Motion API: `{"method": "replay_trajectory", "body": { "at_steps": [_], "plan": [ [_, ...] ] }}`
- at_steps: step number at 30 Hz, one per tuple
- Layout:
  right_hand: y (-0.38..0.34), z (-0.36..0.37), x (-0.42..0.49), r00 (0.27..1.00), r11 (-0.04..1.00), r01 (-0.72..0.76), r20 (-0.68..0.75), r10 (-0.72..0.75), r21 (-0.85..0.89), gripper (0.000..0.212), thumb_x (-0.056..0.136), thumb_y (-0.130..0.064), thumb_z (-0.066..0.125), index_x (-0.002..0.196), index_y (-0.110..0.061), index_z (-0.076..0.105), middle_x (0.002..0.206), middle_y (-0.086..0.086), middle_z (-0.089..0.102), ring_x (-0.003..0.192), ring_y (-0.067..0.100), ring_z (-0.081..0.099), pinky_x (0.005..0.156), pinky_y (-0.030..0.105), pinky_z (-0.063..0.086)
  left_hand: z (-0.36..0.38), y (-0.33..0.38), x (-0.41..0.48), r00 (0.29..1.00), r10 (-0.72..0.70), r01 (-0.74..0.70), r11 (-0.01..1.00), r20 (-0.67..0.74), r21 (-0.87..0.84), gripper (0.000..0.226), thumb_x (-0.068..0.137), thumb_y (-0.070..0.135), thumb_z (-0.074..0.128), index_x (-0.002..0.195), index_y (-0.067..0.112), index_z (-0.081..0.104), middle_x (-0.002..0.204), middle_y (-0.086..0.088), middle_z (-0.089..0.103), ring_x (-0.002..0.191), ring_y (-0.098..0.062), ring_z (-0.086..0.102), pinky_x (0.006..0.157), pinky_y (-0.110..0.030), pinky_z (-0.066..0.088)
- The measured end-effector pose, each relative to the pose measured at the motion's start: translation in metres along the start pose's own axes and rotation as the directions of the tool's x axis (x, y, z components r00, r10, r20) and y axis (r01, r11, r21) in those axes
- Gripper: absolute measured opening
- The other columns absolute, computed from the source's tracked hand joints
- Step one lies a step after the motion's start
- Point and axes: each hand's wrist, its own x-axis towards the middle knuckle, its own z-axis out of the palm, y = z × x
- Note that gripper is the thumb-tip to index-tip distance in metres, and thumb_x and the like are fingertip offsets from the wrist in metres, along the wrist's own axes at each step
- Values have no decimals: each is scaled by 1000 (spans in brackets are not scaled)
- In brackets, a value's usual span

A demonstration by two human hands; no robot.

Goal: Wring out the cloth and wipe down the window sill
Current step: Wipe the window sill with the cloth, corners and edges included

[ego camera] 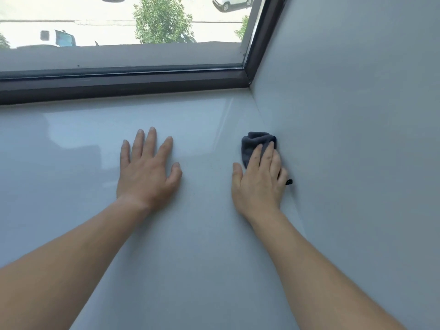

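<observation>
A small dark grey cloth (256,142) lies bunched on the glossy white window sill (71,163), right against the side wall. My right hand (260,179) presses flat on top of it, fingers over the cloth, most of which is hidden under the palm; a dark corner pokes out by my little finger. My left hand (146,170) rests flat on the sill to the left, fingers spread, holding nothing.
A dark brown window frame (123,85) runs along the back of the sill. The grey side wall (357,115) rises on the right and meets the sill in a corner. Through the glass I see a tree and parked cars outside.
</observation>
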Motion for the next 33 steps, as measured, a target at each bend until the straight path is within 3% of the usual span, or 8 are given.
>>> {"method": "replay_trajectory", "body": {
  "at_steps": [3,7,12,15,19,24,28,33],
  "plan": [
    [11,5,-29,994,993,111,-2,-111,-41,75,99,-53,24,156,-7,12,165,15,8,150,29,12,115,46,18,-1,-1,0,1000,15,-15,1000,7,-22,71,85,55,21,151,29,25,166,-7,9,153,-25,-3,122,-48,-5],
    [35,2,-49,999,996,-37,15,39,-76,78,98,-56,20,157,-6,9,165,15,7,150,29,11,116,46,16,-6,-3,-6,998,59,-60,983,-9,-174,70,83,50,26,148,26,36,163,-7,19,153,-23,4,122,-47,-8],
    [37,5,-89,993,993,-114,33,115,-28,80,96,-57,18,156,-6,10,165,16,8,150,30,11,115,46,18,-9,6,-47,992,89,-106,971,-89,-213,57,84,36,37,138,20,49,157,-10,33,151,-25,16,123,-48,-1],
    [34,0,-89,992,993,-119,45,119,-2,80,95,-59,22,156,-7,13,164,17,9,149,31,12,114,49,18,-3,19,-83,993,111,-116,971,-38,-209,63,85,44,31,141,22,49,160,-12,28,151,-26,13,123,-48,-1],
    [19,-4,-24,996,997,67,61,-69,26,74,98,-60,21,158,-20,6,166,9,-1,150,30,4,116,49,9,11,24,-103,994,113,-110,987,12,-118,65,91,50,26,151,28,32,166,-6,7,153,-20,-6,122,-46,-7],
    [6,1,23,996,993,92,7,-92,74,68,98,-59,21,157,-28,11,166,3,3,149,28,7,118,50,8,16,22,-100,994,108,-109,992,-5,-56,65,90,52,27,150,28,31,166,-7,8,153,-22,-5,122,-49,-6],
    [41,13,-55,980,977,200,-19,-199,67,65,98,-54,25,157,-26,15,166,1,6,149,25,9,116,47,14,15,21,-101,994,113,-112,992,4,-51,68,88,53,24,150,26,33,166,-8,10,153,-24,-2,122,-50,-5],
    [93,18,-166,999,1000,-21,31,21,3,73,96,-57,15,157,-17,11,166,9,7,151,28,9,117,48,14,9,27,-104,995,96,-93,988,22,-122,65,88,49,26,147,24,36,165,-9,12,153,-24,-1,121,-51,-9]
  ]
}}
